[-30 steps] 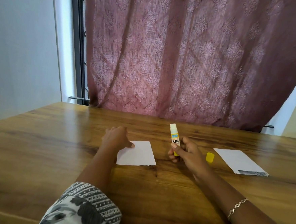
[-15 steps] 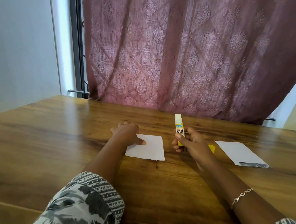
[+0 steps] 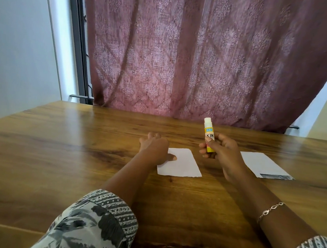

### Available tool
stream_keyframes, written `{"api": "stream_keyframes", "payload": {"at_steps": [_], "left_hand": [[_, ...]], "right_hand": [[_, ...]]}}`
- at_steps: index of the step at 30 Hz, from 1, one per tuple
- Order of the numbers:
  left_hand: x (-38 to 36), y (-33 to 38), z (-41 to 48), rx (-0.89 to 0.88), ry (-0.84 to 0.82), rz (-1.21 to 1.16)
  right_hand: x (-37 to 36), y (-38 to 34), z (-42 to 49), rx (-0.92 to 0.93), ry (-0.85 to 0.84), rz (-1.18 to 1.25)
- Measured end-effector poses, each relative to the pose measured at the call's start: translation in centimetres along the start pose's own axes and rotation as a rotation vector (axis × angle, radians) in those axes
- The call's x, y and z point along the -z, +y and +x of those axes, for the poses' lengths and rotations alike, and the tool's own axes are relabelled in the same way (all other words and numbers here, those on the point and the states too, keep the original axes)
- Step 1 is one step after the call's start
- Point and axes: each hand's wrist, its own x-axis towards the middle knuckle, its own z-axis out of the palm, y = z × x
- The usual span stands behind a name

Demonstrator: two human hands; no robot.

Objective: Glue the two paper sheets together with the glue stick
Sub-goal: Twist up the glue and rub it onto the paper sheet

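Glue stick (image 3: pixel 209 133): barrel partly hidden within right hand (image 3: pixel 221 153). Near sheet (image 3: pixel 183 165): nine-o'clock edge covered by left hand (image 3: pixel 154 148). Label's small print illegible.

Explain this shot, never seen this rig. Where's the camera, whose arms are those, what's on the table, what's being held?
No machine here: a person works with bare hands. One wide-angle camera worn on their head looks forward and down, so both arms enter from the bottom edge. On the wooden table lie two white paper sheets, apart from each other. The nearer sheet is in the middle. The second sheet is off to the right, with a dark strip along its near edge. The left hand rests on the nearer sheet's left edge, thumb on the paper. The right hand has its grip round a yellow glue stick, held upright with its white tip up and uncapped. A bracelet is on the right wrist, and a patterned curtain hangs behind.
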Motion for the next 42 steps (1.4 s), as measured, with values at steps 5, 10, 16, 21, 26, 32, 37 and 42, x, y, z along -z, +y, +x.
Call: {"api": "stream_keyframes", "payload": {"at_steps": [5,10,16,21,26,32,37,42], "left_hand": [[0.2,0.8,0.0,-0.219,0.175,-0.147],[0.7,1.2,-0.4,-0.304,0.048,-0.331],[0.6,1.2,-0.4,-0.322,-0.118,-0.329],[0.6,1.3,-0.1,-0.334,-0.139,-0.337],[0.4,1.3,0.0,-0.343,-0.139,-0.343],[0.3,1.2,0.2,-0.341,-0.141,-0.335],[0.2,1.2,0.2,-0.335,-0.144,-0.342],[0.3,1.2,0.2,-0.328,-0.156,-0.343]], "right_hand": [[0.3,0.6,0.5,0.015,0.126,0.015],[0.0,1.6,1.4,0.038,0.264,0.006],[-0.4,2.0,2.1,0.110,0.341,-0.068],[-0.8,2.4,2.7,0.040,0.243,-0.089],[-0.9,2.6,3.4,0.008,0.264,-0.074],[-1.1,3.4,4.1,-0.032,0.131,-0.207],[-0.9,3.9,4.7,-0.018,0.110,-0.314],[-1.0,4.0,5.0,-0.024,0.115,-0.414]]}}
